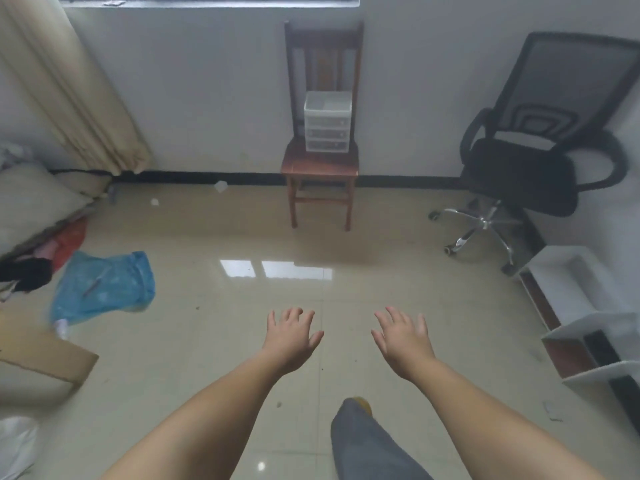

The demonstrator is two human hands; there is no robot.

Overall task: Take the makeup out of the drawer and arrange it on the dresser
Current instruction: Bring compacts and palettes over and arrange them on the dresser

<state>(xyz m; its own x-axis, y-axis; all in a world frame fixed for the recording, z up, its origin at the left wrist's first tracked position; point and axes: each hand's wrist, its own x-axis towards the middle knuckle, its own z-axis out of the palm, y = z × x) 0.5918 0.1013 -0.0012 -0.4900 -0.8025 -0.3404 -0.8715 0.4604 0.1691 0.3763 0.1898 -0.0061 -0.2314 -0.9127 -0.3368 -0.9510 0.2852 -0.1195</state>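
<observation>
A small clear plastic drawer unit [327, 121] with three shut drawers stands on the seat of a brown wooden chair [320, 168] against the far wall. Its contents are too blurred to make out. My left hand [292, 337] and my right hand [401, 336] are stretched out in front of me over the tiled floor, fingers spread and holding nothing. Both hands are far short of the chair. My grey trouser leg [363, 445] shows below between the arms.
A black mesh office chair [540, 161] stands at the right. White shelving [595, 327] lines the right edge. A blue plastic bag [104, 285], cardboard [45, 358] and a pile of clothes lie on the floor at left. A beige curtain [69, 84] hangs at the upper left.
</observation>
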